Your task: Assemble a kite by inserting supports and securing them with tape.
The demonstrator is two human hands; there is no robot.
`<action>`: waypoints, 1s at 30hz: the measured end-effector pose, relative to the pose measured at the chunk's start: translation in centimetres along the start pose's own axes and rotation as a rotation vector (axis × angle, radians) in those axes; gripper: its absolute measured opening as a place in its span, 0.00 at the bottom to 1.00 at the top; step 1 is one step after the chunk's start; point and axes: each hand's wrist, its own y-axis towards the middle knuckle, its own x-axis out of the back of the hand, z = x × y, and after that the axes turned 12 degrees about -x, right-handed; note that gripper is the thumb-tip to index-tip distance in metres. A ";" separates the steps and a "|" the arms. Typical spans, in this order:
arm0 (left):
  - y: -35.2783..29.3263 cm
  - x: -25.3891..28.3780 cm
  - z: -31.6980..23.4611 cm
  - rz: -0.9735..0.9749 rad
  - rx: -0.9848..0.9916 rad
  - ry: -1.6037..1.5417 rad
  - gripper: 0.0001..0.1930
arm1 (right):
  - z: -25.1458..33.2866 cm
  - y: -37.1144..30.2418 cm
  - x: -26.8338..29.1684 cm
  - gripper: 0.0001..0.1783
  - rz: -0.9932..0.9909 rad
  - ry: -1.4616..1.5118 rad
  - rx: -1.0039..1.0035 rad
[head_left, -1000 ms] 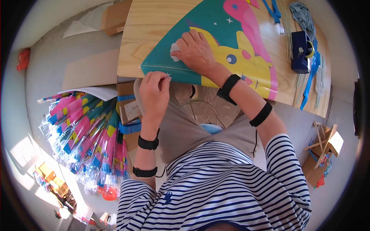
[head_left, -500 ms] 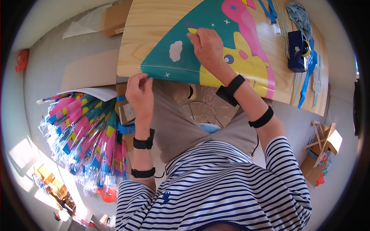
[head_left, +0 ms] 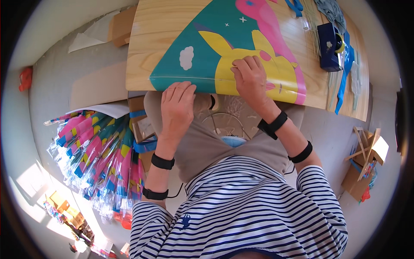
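A triangular plastic sheet (head_left: 202,56), resembling a kite sail, lies on the wooden table. It is teal with a white cloud, a yellow cartoon figure and a pink border. A pale straight line runs along its near edge. My left hand (head_left: 177,103) is closed at that edge, left of the yellow part, fingers bent over the sheet and thumb hidden. Over the yellow figure, my right hand (head_left: 252,82) has its fingers curled together in a pinch. Whatever its fingertips may hold is too small to make out.
On the table's right (head_left: 319,90) are a dark blue tape dispenser (head_left: 330,47), thin sticks (head_left: 310,21), blue strips (head_left: 343,86) and a grey cloth (head_left: 331,11). Many colourful wrapped bundles (head_left: 95,151) stand at my left. Cardboard (head_left: 101,84) lies beside the table; a wooden frame (head_left: 366,151) is right.
My right hand has moved nearer and right, from the teal part onto the yellow figure. My left hand has slid right along the near edge. The view has shifted slightly.
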 end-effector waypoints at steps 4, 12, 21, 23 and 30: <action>1.7 -1.8 0.0 0.025 0.022 -0.048 0.07 | 1.3 -1.5 -0.8 0.06 0.101 0.154 -0.095; 3.9 -5.3 0.5 0.094 0.013 -0.109 0.04 | 1.2 -1.7 -2.2 0.06 0.197 0.082 -0.006; 4.2 -5.1 0.0 0.122 0.040 -0.139 0.03 | -3.5 -3.2 2.1 0.06 0.215 -0.032 -0.026; 4.2 -5.0 -0.1 0.120 0.044 -0.143 0.02 | -5.1 -3.7 3.7 0.05 0.198 -0.022 -0.043; 4.3 -5.3 0.1 0.115 0.039 -0.165 0.03 | -10.9 -6.1 10.6 0.05 0.209 -0.051 -0.308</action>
